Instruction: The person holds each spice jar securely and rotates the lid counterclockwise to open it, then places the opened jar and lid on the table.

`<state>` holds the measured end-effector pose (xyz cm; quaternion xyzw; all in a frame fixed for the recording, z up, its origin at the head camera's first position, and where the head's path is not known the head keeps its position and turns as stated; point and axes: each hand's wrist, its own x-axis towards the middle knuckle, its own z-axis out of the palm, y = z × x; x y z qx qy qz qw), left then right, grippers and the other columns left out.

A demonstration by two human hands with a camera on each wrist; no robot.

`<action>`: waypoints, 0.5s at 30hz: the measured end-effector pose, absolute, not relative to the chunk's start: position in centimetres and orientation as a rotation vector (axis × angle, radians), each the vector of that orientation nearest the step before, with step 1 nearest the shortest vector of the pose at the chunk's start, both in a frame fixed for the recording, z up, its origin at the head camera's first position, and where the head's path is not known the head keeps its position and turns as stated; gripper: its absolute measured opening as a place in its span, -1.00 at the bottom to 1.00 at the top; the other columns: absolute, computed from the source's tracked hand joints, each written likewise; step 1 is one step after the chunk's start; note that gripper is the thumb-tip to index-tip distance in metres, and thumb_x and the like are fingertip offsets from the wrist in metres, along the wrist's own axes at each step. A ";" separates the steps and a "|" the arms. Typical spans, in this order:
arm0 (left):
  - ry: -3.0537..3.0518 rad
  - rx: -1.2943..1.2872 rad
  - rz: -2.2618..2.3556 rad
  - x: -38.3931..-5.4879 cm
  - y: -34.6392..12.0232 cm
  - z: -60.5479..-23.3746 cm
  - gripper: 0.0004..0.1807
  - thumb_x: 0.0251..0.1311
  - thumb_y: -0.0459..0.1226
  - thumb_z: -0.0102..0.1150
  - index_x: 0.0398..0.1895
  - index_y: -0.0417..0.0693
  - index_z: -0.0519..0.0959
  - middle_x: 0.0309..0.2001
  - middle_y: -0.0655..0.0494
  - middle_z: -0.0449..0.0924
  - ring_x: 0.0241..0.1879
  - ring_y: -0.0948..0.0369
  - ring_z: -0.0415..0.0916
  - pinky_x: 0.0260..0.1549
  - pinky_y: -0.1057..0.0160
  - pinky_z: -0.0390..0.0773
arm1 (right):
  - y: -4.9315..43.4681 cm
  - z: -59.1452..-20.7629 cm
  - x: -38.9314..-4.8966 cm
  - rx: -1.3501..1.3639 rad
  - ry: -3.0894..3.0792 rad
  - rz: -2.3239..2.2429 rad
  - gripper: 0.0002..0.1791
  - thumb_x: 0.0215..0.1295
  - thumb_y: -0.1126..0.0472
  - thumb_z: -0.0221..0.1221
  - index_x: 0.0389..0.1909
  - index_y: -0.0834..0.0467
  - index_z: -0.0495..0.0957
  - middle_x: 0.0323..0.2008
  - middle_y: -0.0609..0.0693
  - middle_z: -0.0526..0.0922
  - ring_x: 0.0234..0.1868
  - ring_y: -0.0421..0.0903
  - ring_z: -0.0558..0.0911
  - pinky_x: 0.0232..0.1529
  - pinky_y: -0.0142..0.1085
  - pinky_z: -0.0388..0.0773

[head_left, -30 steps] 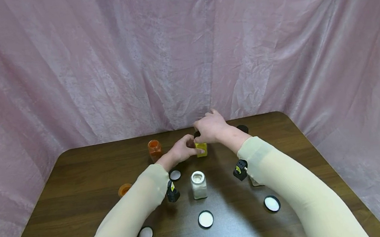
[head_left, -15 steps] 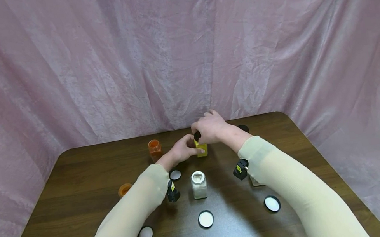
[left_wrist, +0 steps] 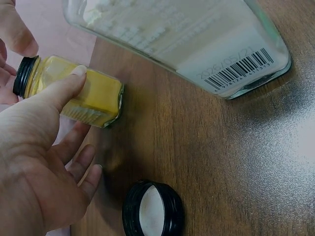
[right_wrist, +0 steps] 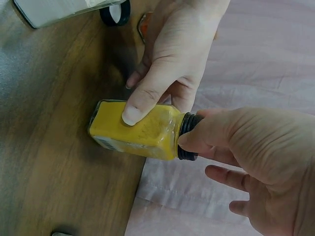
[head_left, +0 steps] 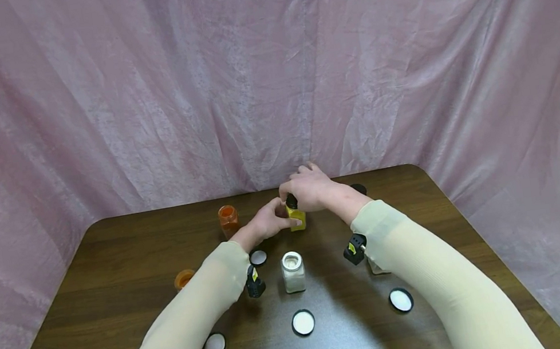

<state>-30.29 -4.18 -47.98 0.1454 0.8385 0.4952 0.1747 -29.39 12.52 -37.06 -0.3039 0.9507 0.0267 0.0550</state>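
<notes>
A square glass jar of yellow powder [head_left: 297, 216] stands upright near the table's back edge. My left hand [head_left: 268, 220] grips its body, the thumb laid along the near side in the left wrist view. On top of the jar is a black screw lid [right_wrist: 188, 136], which my right hand [head_left: 309, 188] pinches between thumb and index finger; the other fingers stick out loosely. Close in front of the hands stands a lidless jar of white powder [head_left: 293, 273]. A black lid with a white liner [left_wrist: 152, 210] lies by my left wrist.
An open jar of orange-red powder [head_left: 229, 220] stands left of my hands. Another orange jar [head_left: 184, 278] is partly behind my left sleeve, and a pale jar [head_left: 376, 267] behind the right one. Upturned lids lie in front, one near the centre [head_left: 303, 322]. A black-topped item [head_left: 359, 189] shows behind my right wrist.
My right hand has turned slightly to the left at the lid, so more of the black lid shows. The left hand and the jar stay in place.
</notes>
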 end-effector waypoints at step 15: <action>2.398 0.407 1.398 -30.3 -4.3 -48.1 -0.50 0.19 -0.21 0.50 0.15 -0.06 0.52 -0.06 0.01 0.63 -0.13 0.12 0.50 -0.18 0.17 0.50 | 12.0 -37.1 -29.6 -0.616 3.034 0.168 -0.33 0.29 -0.48 0.12 0.01 0.02 0.65 -0.05 -0.03 0.74 0.16 0.14 0.52 0.40 0.17 0.05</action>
